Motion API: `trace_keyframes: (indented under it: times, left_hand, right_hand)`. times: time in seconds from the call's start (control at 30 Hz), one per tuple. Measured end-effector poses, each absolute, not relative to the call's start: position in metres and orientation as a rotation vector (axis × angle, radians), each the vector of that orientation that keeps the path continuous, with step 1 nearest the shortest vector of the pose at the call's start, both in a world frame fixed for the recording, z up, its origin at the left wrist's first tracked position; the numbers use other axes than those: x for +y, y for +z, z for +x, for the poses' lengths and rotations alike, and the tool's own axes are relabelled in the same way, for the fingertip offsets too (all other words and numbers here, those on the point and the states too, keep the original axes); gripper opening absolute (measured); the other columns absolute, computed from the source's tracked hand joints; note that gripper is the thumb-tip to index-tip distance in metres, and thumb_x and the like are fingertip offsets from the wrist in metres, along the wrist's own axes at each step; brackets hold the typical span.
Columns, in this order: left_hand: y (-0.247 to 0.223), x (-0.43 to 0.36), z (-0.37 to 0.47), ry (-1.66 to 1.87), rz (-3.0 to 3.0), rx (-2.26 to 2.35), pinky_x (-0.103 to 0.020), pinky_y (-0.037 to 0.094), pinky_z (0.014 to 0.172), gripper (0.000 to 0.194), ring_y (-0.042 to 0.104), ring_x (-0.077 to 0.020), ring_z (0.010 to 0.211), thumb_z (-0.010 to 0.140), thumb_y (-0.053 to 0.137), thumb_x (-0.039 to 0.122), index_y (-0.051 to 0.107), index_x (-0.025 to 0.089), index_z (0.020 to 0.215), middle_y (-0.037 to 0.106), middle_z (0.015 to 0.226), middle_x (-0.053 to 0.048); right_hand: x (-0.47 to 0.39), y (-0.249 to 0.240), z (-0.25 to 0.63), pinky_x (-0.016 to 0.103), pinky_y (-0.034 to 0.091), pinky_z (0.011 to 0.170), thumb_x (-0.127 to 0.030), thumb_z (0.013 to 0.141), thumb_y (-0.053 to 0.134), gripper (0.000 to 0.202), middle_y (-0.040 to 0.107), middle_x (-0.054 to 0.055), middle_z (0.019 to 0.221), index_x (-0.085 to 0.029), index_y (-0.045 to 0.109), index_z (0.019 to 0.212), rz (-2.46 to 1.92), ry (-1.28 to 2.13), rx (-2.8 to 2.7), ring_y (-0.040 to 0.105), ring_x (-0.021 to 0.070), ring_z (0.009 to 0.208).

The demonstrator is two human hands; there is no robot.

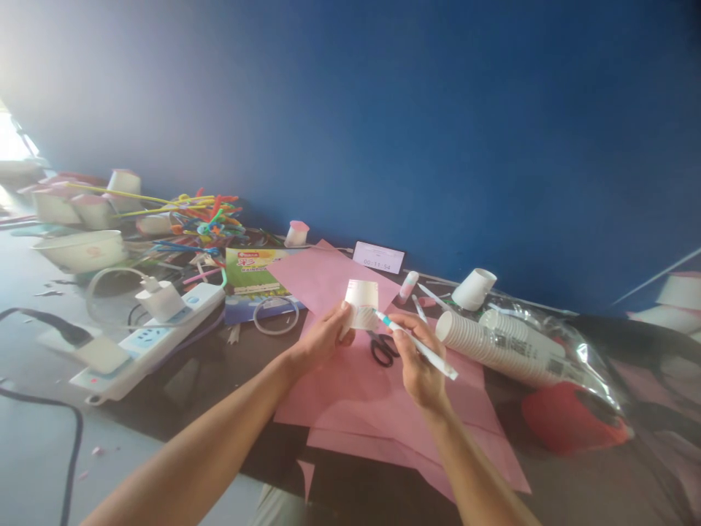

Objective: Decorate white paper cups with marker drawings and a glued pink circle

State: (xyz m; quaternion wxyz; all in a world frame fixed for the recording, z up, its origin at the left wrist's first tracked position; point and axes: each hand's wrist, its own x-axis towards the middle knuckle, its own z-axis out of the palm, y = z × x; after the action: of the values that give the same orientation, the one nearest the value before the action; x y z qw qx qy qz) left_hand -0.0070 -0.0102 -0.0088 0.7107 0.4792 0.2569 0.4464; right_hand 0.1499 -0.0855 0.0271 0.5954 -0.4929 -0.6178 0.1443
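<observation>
My left hand (327, 334) grips a white paper cup (362, 301) by its left side, over the pink paper sheets (339, 398). Faint marks show on the cup's surface. Closed around a white marker with a teal band (432, 356), my right hand (419, 358) holds its tip against or very near the cup's lower right side. Black-handled scissors (383, 351) lie on the pink paper between my hands, partly hidden.
Stacked paper cups (493, 347) and a red object (572, 418) lie at the right. A glue stick (408, 286) and a timer display (378, 258) stand behind. Leftward are a power strip (147, 337), a bowl (82, 250) and colourful pipe cleaners (211, 219).
</observation>
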Motion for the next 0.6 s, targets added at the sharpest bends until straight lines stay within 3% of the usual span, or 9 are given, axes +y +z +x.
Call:
trace_keyframes:
  times: [0.27,0.6]
  left_hand:
    - [-0.0051,-0.0099,-0.0093,0.997,1.010,0.547,-0.022,0.025,0.048,0.041,0.033,-0.0058,0.048,0.084,0.051,0.056,0.052,0.015,0.078,0.041,0.059,0.003]
    - [-0.0086,-0.0103,-0.0080,0.999,1.094,0.574,-0.023,0.024,0.049,0.041,0.033,-0.0063,0.049,0.083,0.051,0.057,0.051,0.016,0.078,0.041,0.060,0.003]
  right_hand:
    - [-0.0849,0.0252,0.1545,0.028,0.048,0.060,-0.032,0.085,0.053,0.018,0.064,0.001,0.076,-0.020,0.065,0.089,-1.163,0.425,-1.313,0.060,0.0160,0.069]
    - [-0.0886,0.0287,0.1487,0.028,0.049,0.061,-0.034,0.087,0.053,0.019,0.064,0.003,0.084,-0.021,0.062,0.096,-1.123,0.404,-1.442,0.060,0.0154,0.069]
